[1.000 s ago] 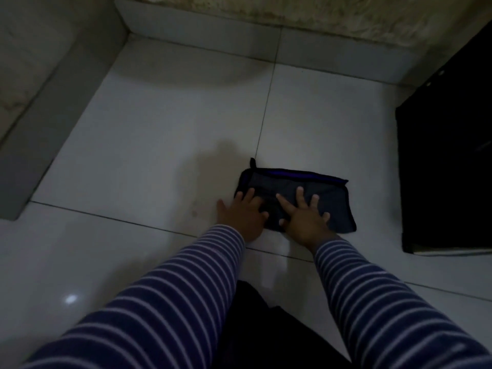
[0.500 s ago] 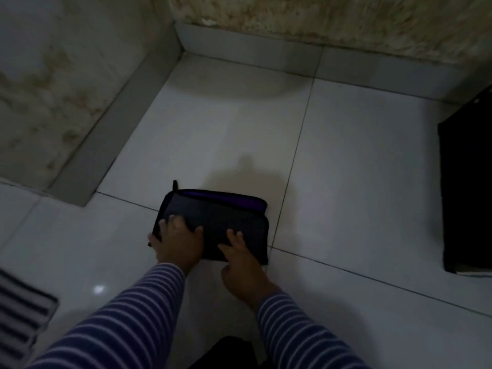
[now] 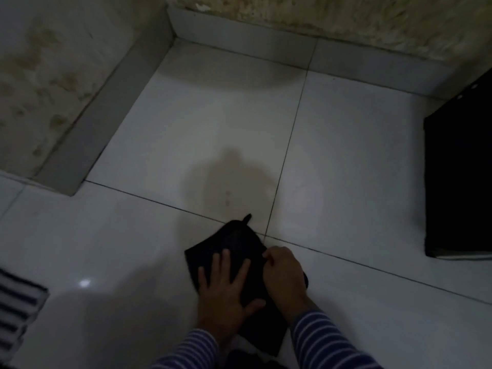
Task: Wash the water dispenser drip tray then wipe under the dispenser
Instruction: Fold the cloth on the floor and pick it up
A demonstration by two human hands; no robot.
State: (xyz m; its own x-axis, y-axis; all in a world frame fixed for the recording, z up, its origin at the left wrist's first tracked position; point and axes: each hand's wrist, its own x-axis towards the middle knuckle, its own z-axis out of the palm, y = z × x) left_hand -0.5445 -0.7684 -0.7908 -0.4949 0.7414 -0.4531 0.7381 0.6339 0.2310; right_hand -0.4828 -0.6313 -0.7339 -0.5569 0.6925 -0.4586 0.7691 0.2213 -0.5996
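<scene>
A dark folded cloth with a small loop at its far corner lies on the white tiled floor, low in the head view. My left hand presses flat on the cloth with fingers spread. My right hand is curled at the cloth's right edge, fingers pinching the fabric. Both arms wear dark sleeves with pale stripes. No drip tray shows in this frame.
A black box-like body, perhaps the dispenser's base, stands on the floor at the right edge. Grey skirting and stained walls close the corner at left and back. A striped mat lies at the lower left.
The cloth and both hands have slid toward me across the tiles and the cloth has turned. My right hand went from flat on the cloth to curled on its edge.
</scene>
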